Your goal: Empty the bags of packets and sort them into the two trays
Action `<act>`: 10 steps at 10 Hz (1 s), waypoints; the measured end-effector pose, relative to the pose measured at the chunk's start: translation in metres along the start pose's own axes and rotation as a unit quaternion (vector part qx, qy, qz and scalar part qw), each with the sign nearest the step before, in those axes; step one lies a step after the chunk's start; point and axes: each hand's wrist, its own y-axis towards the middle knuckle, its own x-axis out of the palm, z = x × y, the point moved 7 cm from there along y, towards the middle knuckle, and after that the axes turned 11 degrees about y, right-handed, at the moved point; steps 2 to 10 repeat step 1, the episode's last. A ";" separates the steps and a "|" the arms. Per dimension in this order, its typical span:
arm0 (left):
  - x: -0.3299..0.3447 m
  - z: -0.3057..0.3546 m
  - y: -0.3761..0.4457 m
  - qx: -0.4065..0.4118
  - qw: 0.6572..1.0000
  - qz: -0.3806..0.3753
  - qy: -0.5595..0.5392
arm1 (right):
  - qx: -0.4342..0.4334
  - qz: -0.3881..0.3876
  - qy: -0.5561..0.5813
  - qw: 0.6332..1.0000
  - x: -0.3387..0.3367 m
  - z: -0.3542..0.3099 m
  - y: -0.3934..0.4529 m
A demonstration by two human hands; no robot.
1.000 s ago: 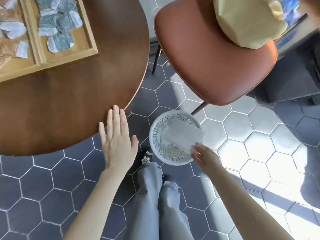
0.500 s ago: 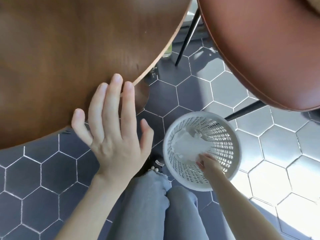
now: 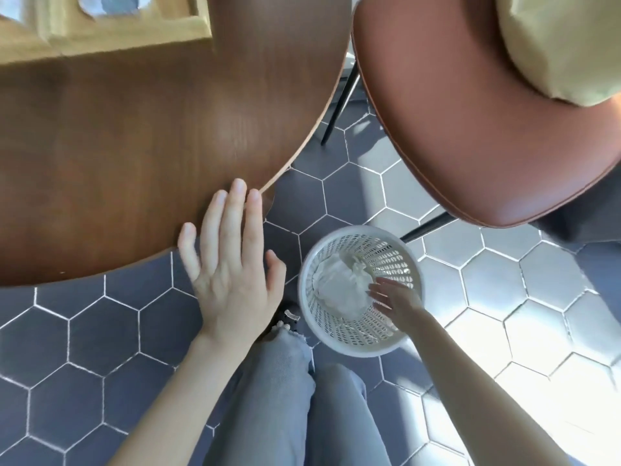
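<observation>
A crumpled clear plastic bag [image 3: 339, 285] lies inside a white perforated basket [image 3: 361, 343] on the floor. My right hand [image 3: 395, 299] is over the basket with straight, spread fingers beside the bag, holding nothing. With its fingers straight, my left hand [image 3: 232, 264] hovers at the edge of the round brown table [image 3: 134, 156], fingertips over the rim. A wooden tray [image 3: 117, 31] with grey and white packets [image 3: 111, 1] shows at the top left, partly cut off.
A brown leather chair [image 3: 487, 129] stands at the right with a pale yellow bag [image 3: 564, 45] on its seat. Its black legs reach the hexagon-tiled floor near the basket. My legs in grey jeans [image 3: 295, 408] are below, between my arms.
My right hand has let go of the plastic bag, which now lies crumpled in the basket, and its fingers have opened. The view has tilted up, showing the tray again.
</observation>
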 end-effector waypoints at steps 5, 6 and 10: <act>-0.010 -0.001 -0.001 0.006 0.997 -0.068 -0.023 | -0.046 -0.003 -0.003 0.999 -0.001 -0.039 -0.043; -0.010 -0.001 -0.001 0.006 0.997 -0.068 -0.023 | -0.046 -0.003 -0.003 0.999 -0.001 -0.039 -0.043; -0.010 -0.001 -0.001 0.006 0.997 -0.068 -0.023 | -0.046 -0.003 -0.003 0.999 -0.001 -0.039 -0.043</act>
